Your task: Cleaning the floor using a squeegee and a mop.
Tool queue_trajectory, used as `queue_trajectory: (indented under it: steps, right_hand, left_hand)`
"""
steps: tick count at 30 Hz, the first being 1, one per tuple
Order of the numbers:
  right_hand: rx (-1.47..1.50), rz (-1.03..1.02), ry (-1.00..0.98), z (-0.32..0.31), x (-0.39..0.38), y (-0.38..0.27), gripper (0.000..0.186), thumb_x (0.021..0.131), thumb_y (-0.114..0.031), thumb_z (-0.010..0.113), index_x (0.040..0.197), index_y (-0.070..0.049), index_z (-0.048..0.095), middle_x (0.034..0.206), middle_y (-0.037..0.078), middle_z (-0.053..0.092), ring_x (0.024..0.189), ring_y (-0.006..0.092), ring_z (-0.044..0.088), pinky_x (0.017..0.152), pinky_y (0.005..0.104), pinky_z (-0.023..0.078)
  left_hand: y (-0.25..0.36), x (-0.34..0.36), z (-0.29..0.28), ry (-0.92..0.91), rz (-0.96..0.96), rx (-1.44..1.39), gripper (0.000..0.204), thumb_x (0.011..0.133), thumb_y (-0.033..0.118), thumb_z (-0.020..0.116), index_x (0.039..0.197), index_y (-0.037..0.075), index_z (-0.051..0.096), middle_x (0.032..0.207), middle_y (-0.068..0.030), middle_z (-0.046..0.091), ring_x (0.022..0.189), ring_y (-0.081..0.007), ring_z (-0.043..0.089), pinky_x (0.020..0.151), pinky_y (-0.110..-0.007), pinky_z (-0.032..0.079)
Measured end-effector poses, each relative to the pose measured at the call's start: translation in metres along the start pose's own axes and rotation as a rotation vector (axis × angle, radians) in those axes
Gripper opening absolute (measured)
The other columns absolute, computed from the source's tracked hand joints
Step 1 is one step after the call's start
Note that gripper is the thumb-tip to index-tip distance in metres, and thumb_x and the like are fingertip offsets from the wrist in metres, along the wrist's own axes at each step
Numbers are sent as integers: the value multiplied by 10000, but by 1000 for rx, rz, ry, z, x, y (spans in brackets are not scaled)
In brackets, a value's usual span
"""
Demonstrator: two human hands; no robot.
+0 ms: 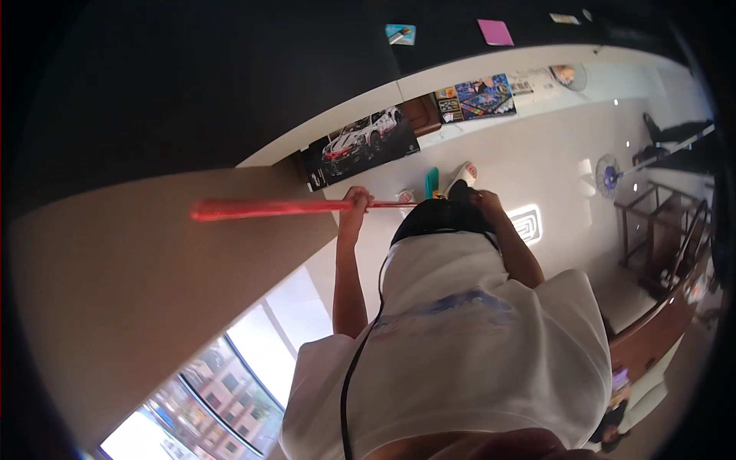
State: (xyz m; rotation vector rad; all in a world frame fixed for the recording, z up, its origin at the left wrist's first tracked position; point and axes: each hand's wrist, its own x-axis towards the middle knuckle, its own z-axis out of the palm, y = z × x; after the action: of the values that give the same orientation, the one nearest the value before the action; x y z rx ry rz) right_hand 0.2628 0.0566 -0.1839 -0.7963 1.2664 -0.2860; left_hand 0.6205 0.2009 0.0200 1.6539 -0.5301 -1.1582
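My left hand (pixel 357 200) is wrapped round a long, thin red pole (pixel 268 208), which lies nearly level across the view. Its left end points toward the beige panel, and its right end runs in front of my body, behind my dark shorts (pixel 437 217). Just past that end a green flat piece (pixel 432 181) shows near the floor; whether it joins the pole I cannot tell. My right hand (pixel 483 198) is closed beside the shorts, against something dark that I cannot make out. A foot in a white slipper (pixel 464 175) stands on the floor ahead.
A dark countertop (pixel 230 84) spans the far side, with a pink square (pixel 494 32) on it. Below it stand a box with a car picture (pixel 368 144) and a colourful box (pixel 487 98). A standing fan (pixel 608 175) and wooden chairs (pixel 659 230) are at right, windows (pixel 230 379) at lower left.
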Motion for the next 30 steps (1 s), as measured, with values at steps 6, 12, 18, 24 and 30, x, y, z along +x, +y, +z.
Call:
queue_trajectory:
  steps: [6, 12, 18, 24, 30]
  right_hand:
    - [329, -189, 268, -3, -98, -103, 295, 919, -257, 506, 1102, -33, 565, 937, 55, 613, 770, 135, 573, 681, 257, 483]
    - [595, -535, -260, -30, -165, -190, 572, 931, -518, 422, 1292, -76, 441, 1193, 74, 541, 1035, 165, 525, 873, 331, 438]
    - [658, -1007, -35, -155, -224, -290, 810, 918, -635, 116, 1203, 17, 504, 1076, 163, 605, 1004, 237, 571, 904, 381, 423]
    - [627, -1199, 427, -259, -263, -272, 738, 860, -703, 307, 917, -14, 565, 668, 71, 562, 641, 176, 560, 622, 291, 445]
    - [657, -1277, 988, -238, -359, -195, 338, 787, -145, 702, 620, -77, 416, 573, 1, 434, 528, 110, 430, 497, 243, 329]
  left_hand:
    - [52, 49, 70, -350, 41, 213, 79, 875, 113, 529, 952, 95, 536, 811, 27, 566, 783, -70, 540, 678, -221, 426]
    - [23, 45, 244, -810, 99, 260, 107, 863, 161, 605, 886, 61, 572, 793, 19, 557, 759, -93, 525, 708, -228, 427]
    - [14, 54, 408, -1198, 181, 782, 181, 890, 192, 567, 864, 14, 591, 685, -48, 562, 661, -105, 518, 616, -290, 435]
    - [24, 53, 563, -1525, 342, 799, 130, 871, 125, 553, 890, -1, 576, 734, -77, 588, 659, -138, 573, 617, -295, 464]
    - [7, -7, 601, -1873, 423, 812, 101, 825, 34, 572, 923, 9, 569, 808, -128, 621, 736, -219, 593, 696, -324, 465]
